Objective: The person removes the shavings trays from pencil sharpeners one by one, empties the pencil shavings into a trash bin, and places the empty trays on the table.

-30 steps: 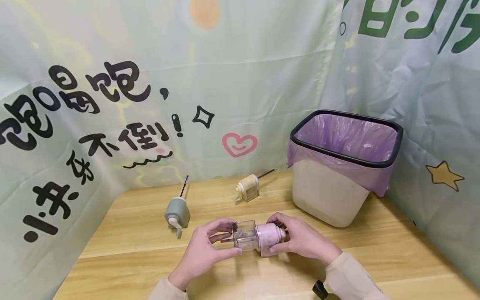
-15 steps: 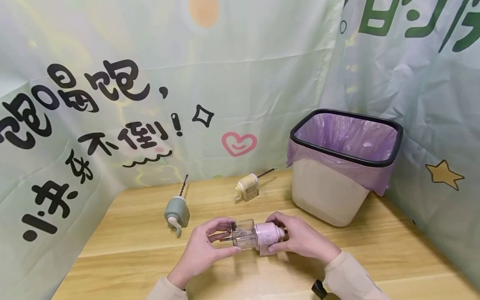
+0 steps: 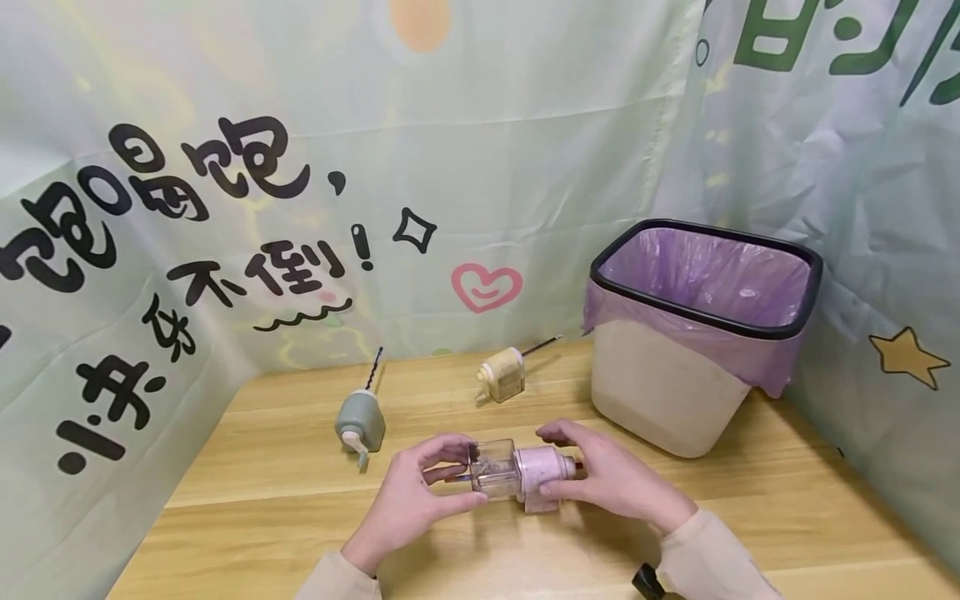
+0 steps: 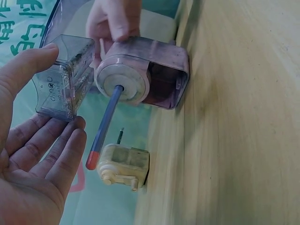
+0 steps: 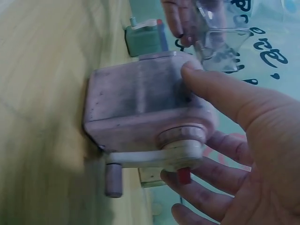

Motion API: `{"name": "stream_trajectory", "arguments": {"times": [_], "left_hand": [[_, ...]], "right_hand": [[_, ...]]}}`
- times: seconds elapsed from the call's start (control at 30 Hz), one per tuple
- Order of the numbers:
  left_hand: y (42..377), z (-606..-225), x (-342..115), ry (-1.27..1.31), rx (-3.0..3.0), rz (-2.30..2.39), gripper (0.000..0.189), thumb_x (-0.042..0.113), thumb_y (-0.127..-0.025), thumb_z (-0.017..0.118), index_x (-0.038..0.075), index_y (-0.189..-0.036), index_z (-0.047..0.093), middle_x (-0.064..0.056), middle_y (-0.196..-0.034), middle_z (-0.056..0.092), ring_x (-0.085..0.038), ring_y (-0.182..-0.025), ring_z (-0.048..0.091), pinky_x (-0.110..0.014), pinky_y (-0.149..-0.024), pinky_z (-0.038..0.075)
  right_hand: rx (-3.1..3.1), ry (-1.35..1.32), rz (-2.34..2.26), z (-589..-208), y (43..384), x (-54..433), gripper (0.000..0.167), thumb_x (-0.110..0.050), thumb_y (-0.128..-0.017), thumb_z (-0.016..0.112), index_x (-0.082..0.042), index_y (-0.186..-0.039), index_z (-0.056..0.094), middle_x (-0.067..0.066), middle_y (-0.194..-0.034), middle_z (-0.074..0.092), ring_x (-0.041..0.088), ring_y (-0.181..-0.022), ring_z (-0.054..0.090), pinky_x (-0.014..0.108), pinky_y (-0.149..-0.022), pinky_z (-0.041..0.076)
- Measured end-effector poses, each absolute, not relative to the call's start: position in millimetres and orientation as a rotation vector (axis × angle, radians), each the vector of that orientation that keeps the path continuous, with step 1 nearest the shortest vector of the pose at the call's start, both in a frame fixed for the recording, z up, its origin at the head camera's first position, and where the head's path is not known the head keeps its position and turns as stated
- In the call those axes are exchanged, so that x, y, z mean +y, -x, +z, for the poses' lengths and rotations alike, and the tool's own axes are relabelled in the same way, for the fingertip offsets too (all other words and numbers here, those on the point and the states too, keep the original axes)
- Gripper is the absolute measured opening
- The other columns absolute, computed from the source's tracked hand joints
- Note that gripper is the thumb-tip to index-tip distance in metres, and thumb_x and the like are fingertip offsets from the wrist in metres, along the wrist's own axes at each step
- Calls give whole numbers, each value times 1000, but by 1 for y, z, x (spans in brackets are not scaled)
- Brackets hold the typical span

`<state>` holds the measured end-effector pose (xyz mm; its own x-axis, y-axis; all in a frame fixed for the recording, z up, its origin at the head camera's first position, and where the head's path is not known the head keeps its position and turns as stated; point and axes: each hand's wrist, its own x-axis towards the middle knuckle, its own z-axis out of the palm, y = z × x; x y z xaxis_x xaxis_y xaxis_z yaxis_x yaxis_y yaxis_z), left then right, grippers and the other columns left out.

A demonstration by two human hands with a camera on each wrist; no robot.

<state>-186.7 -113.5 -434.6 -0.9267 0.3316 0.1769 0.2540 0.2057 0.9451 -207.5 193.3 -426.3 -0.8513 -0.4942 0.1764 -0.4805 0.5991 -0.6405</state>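
"Right grip (image 3: 615,475) has loosened a little at the rear of the pink sharpener (image 3: 538,467) since half a second ago. Left side?"

"Left grip (image 3: 405,492): pinching the clear drawer (image 4: 56,91), thumb on near side, fingers on far."

"Drawer position?"

"Left of sharpener, higher than its open slot (image 4: 161,86); left grip nearer. Pencil (image 4: 105,124) juts from sharpener's front, long axis running leftward."

"Right grip's state?"

"Fingers spread, thumb resting on sharpener, which looks seated on the surface (image 3: 262,533); contact unclear from where I stand."
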Motion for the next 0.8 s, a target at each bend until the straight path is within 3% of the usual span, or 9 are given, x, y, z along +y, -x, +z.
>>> {"name": "stream_trajectory", "arguments": {"times": [0.37,0.53,0.67,0.73,0.8], "left_hand": [[187,-433,-122,-567,2393,1890,64,15,-77,98,5,-134,70,-10,-128,75,-17,-118,73,-36,-107,60],[188,-431,-129,-583,2440,1879,60,15,-78,98,11,-131,72,-10,-126,75,-16,-117,73,-35,-106,60],[191,-427,-136,-617,2493,1873,58,14,-78,97,14,-130,72,-18,-127,74,-17,-116,74,-34,-104,61],[192,-426,-139,-636,2508,1868,59,14,-78,97,12,-131,72,-20,-127,74,-18,-116,74,-34,-103,61],[193,-424,-142,-641,2525,1860,59,14,-78,97,11,-131,72,-18,-127,74,-18,-116,74,-35,-103,61]], "right_hand": [[2934,916,-1140,-397,195,198,55,-43,-95,82,-15,-140,66,1,-139,73,29,-124,71,58,-105,57],[3028,941,-1168,-375,191,206,47,-36,-96,82,-18,-137,68,-1,-137,74,28,-126,72,58,-105,57],[3126,959,-1145,-352,186,217,49,-30,-94,85,-16,-138,69,0,-137,74,28,-126,71,56,-106,56],[3198,971,-1116,-340,183,224,50,-27,-92,87,-17,-138,69,-1,-136,75,27,-123,72,48,-104,58],[3272,975,-1091,-328,179,232,52,-25,-89,89,-19,-137,70,-2,-134,76,23,-119,73,31,-103,57]]}}
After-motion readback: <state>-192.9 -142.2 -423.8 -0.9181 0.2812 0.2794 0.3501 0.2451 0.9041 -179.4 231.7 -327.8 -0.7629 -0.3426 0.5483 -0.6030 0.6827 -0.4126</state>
